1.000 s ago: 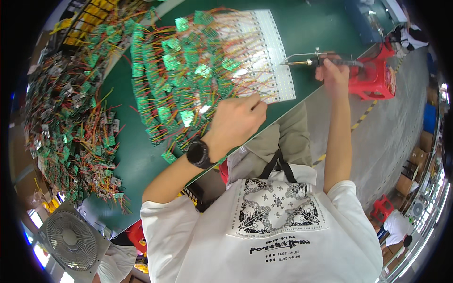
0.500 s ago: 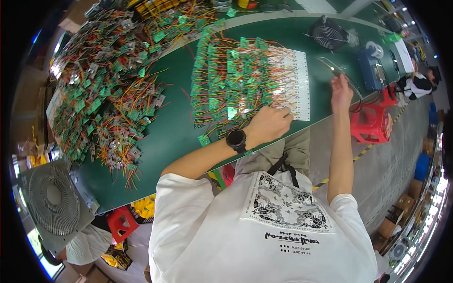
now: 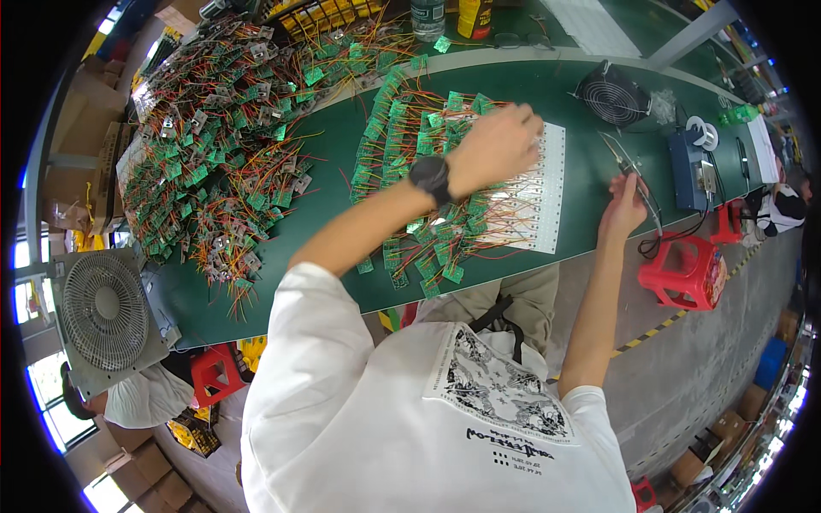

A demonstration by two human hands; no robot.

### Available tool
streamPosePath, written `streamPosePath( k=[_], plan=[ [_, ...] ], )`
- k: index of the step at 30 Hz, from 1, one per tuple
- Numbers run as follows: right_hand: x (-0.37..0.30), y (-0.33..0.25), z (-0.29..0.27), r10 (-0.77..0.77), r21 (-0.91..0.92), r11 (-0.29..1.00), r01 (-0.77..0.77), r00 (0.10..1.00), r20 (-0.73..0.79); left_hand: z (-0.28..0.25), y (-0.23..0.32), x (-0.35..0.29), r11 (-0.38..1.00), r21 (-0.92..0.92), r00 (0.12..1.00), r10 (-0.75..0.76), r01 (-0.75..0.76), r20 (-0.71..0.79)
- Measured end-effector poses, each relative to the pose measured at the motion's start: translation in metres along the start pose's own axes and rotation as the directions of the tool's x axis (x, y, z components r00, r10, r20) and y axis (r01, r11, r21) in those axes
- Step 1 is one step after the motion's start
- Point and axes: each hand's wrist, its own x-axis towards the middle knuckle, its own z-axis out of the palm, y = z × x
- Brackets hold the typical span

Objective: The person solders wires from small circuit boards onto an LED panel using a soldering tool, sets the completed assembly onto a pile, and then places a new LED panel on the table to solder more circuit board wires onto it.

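My left hand (image 3: 498, 147), a dark watch at its wrist, hangs over the far part of a white panel (image 3: 552, 188). Its fingers are curled together and slightly blurred; whatever is between them is hidden. Under and beside this hand lie rows of small green circuit boards (image 3: 395, 162) with red and yellow wires, some wires reaching across the panel. Right of the panel, my right hand (image 3: 624, 209) is closed round a soldering iron (image 3: 630, 169), its metal tip pointing away from me and a little left.
A large heap of wired boards (image 3: 205, 154) covers the table's left side. A black round-grille fan (image 3: 613, 96), a blue box (image 3: 687, 162) and a solder wire spool (image 3: 701, 134) stand at the right. Red stools (image 3: 682, 272) stand beyond the right edge; a grey fan (image 3: 105, 299) at the left.
My left hand has moved from the panel's near edge to its far part. My right hand still holds the soldering iron; the whole view has shifted somewhat.
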Motion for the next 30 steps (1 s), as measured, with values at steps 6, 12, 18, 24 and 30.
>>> streamPosePath(
  k=[6, 12, 18, 24, 30],
  plan=[
    [-0.002, -0.001, -0.004, 0.015, 0.055, 0.998, -0.011, 0.997, -0.082, 0.046, -0.061, 0.049, 0.988, 0.06, 0.952, 0.116, -0.139, 0.284],
    [-0.001, -0.003, -0.004, 0.047, 0.1, 0.994, -0.037, 0.994, -0.103, 0.043, -0.078, 0.089, 0.985, -0.087, 0.728, -0.049, 0.147, 0.684],
    [0.005, 0.003, -0.008, 0.106, 0.163, 0.983, -0.089, 0.99, -0.094, 0.034, -0.088, 0.097, 0.968, -0.112, 0.52, -0.022, 0.225, 0.854],
    [0.011, 0.006, -0.019, 0.088, 0.138, 0.987, -0.08, 0.995, -0.052, -0.023, -0.072, 0.09, 0.868, -0.229, 0.519, -0.038, 0.441, 0.854],
    [0.01, -0.001, -0.022, 0.107, 0.179, 0.978, -0.108, 0.994, 0.016, -0.08, -0.073, 0.067, 0.91, -0.189, 0.6, -0.077, 0.369, 0.797]
  ],
)
